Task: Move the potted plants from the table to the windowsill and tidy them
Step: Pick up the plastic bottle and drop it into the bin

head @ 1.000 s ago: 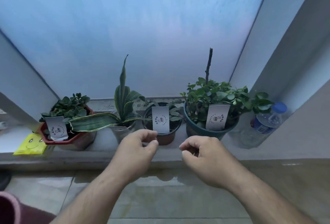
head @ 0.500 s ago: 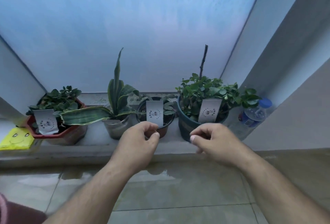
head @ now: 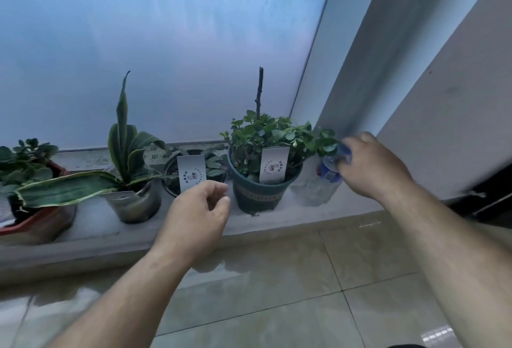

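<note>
A: Potted plants stand in a row on the grey stone windowsill (head: 91, 232), all on the sill, none on a table. How much room is there at the edges?

B: Little at the right end. The dark green round plastic pot with the bushy small-leaved plant (head: 259, 191) sits near the sill's front edge, and the clear plastic water bottle with a blue cap (head: 322, 181) fills the right corner against the wall. Bare sill shows along the front edge, and between the red angular pot (head: 41, 223) and the shiny metal pot holding the long striped leaves (head: 135, 205).

A: Anything hard to see?

B: The red pot is cut off by the left border. The small dark pot with a white card (head: 194, 173) is partly covered by the left hand (head: 198, 218). The bottle's cap is blurred and mostly hidden under the right hand (head: 372, 166).

A: And the hands?

B: The left hand hovers over the front edge, fingers curled loosely, thumb and forefinger apart, gripping nothing. The right hand's fingers wrap the bottle's cap and neck; it looks clamped there, though blur softens the contact.

A: What differs from half a second ago?

B: Then the right hand hung in front of the green pot, empty. It has since swung right to the bottle. The left hand has barely shifted. The pots kept their order.
</note>
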